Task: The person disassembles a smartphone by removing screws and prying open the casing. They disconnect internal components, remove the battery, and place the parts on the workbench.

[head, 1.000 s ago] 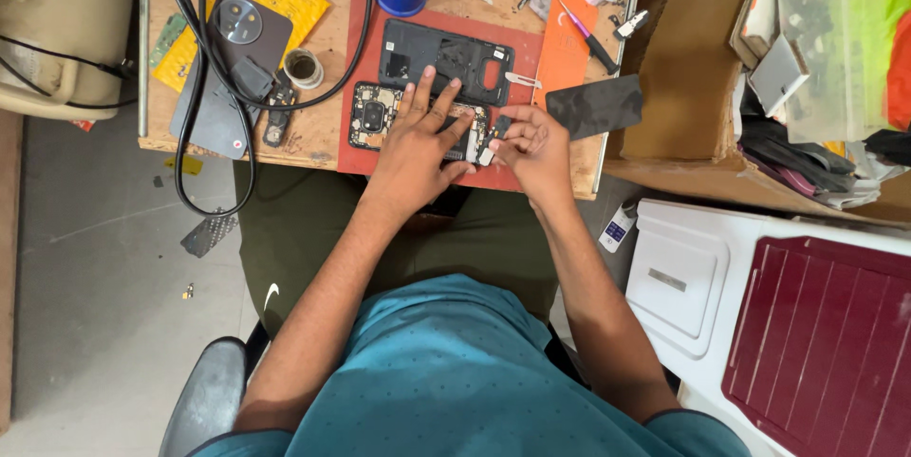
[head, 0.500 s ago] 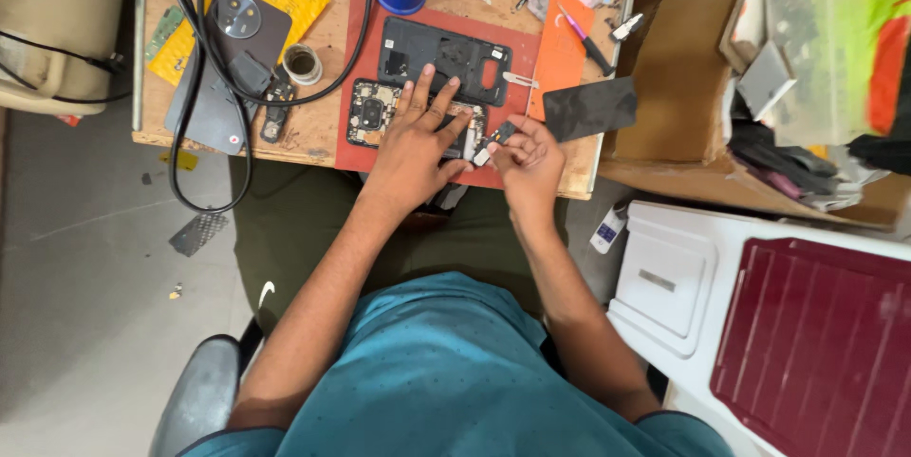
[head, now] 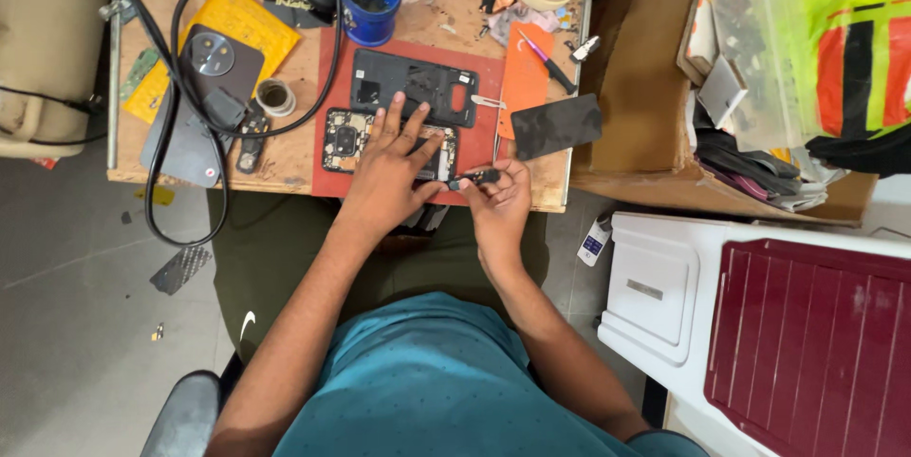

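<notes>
Opened phone (head: 343,142) under flat left hand (head: 387,170); right hand (head: 495,203) fingers pinching small black part (head: 475,177).

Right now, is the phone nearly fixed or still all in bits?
Still in bits. Done: the black back cover is off and lies on the red mat above the opened phone, whose insides show. In hand: the left hand presses the phone down while the right hand pinches a small dark part. Left: the cover isn't back on.
</notes>
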